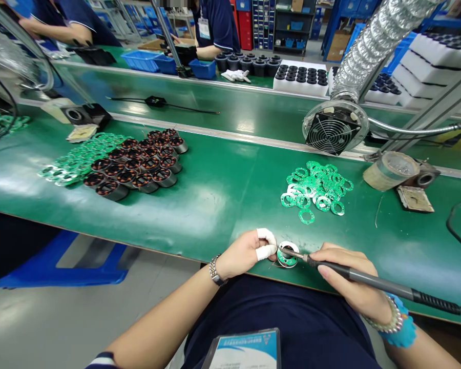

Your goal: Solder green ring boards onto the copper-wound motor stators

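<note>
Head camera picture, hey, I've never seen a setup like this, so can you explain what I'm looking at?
There's no robot here: a person works with two bare hands, and a camera worn on their head looks forward and down at them. The right hand holds a pen-like tool with a cord, probably a soldering iron. Its metal tip is over a round part with a green ring on top. The left hand, with white wraps on two digits, is at that part's left edge; its exact grip is unclear. On the green table lie a pile of green rings and, farther left, rows of dark round parts beside more green pieces. A small fan sits beyond the pile.
</note>
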`<state>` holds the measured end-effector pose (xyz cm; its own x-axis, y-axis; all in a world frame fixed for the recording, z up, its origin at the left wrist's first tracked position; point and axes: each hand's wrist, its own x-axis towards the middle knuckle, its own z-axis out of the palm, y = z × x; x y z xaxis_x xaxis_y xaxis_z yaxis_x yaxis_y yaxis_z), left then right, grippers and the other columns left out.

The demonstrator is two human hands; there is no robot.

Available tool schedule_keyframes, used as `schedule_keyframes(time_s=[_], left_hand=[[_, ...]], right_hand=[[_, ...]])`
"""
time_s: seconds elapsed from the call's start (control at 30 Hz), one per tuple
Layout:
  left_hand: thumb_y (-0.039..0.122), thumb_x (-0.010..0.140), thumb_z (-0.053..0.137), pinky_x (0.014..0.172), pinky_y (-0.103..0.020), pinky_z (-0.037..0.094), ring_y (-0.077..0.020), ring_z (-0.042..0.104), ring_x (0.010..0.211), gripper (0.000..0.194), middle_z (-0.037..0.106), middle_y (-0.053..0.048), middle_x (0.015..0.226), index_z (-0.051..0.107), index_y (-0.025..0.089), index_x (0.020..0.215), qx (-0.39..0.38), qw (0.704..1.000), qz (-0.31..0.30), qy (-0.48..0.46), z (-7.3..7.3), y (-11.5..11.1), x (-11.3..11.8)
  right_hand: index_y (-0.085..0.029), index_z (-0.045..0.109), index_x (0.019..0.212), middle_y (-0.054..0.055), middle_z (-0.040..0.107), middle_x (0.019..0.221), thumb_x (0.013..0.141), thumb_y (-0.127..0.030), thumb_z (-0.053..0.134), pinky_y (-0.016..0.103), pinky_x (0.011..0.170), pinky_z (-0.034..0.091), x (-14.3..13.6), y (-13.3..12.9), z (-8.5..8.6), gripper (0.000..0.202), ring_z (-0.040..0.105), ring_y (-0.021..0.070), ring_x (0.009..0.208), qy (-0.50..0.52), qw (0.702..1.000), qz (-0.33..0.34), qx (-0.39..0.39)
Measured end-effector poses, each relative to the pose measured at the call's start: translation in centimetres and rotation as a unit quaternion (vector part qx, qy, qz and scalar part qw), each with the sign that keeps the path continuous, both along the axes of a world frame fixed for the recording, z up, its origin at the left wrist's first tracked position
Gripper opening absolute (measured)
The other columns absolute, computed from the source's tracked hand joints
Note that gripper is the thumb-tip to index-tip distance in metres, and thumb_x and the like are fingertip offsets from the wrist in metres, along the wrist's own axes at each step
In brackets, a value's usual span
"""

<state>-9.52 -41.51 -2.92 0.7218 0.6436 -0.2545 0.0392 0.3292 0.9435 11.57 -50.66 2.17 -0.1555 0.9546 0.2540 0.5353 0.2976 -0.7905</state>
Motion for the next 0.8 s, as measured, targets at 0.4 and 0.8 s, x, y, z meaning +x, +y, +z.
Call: schedule_keyframes(time_s=[0.4, 0.8], left_hand=[[0.028, 0.072, 0.064, 0.068, -0.026, 0.044, -0.0117, 0.057, 0.064, 0.019, 0.056, 0.001, 0.069, 0.052, 0.014, 0.073, -0.007, 1.0, 0.002, -0.002, -0.1, 0.0, 0.0], [0.032, 0.074, 0.063, 0.076, -0.032, 0.047, -0.016, 0.059, 0.08, 0.028, 0.059, -0.005, 0.087, 0.05, 0.015, 0.092, 0.098, 0.995, -0.005, 0.027, 0.5, -1.1, -0.5]], right_hand=[[-0.023, 0.06, 0.101, 0.0, 0.068, 0.074, 0.085, -0.017, 0.052, 0.023, 0.066, 0.051, 0.7, -0.1, -0.4, 0.019, 0.064, 0.0126, 0.068, 0.011, 1.0, -0.008, 0.021], [-0.021, 0.048, 0.116, 0.008, 0.062, 0.104, 0.081, -0.024, 0.06, 0.029, 0.079, 0.052, -1.2, 2.0, -2.9, 0.037, 0.063, 0.0176, 0.091, -0.052, 0.995, 0.078, -0.011]])
